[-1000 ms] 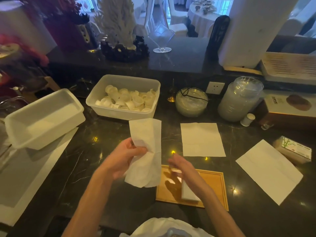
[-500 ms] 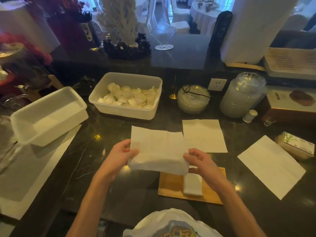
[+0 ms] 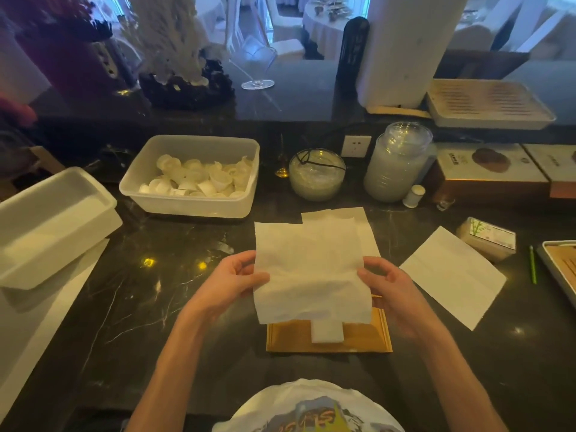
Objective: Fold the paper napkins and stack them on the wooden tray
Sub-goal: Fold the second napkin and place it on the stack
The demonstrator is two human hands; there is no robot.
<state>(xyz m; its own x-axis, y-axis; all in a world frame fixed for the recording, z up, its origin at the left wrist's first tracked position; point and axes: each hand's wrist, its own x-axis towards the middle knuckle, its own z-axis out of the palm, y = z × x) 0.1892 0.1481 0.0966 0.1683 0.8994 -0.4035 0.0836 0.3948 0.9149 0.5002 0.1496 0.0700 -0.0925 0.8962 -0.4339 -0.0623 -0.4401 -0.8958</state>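
Head view, frame centre: left hand [image 3: 232,283] & right hand [image 3: 394,289] pinch one open napkin [image 3: 308,275] by its side edges w/ fingers, above wooden tray [image 3: 367,336] holding one folded napkin [image 3: 327,332]. Step: starting fold. Next likely needs edges brought together evenly.

A white paper napkin [image 3: 308,269] is held open and flat above the table, pinched at its left and right edges, its surface faintly creased and its lower edge overhanging the wooden tray [image 3: 288,336]. The tray is a light-brown rectangle lying flat on the dark table. On it rests one small folded napkin [image 3: 327,332], partly hidden. Behind the held sheet, a second napkin [image 3: 367,235] lies flat. A third napkin [image 3: 452,275] lies flat to the right, turned at an angle.
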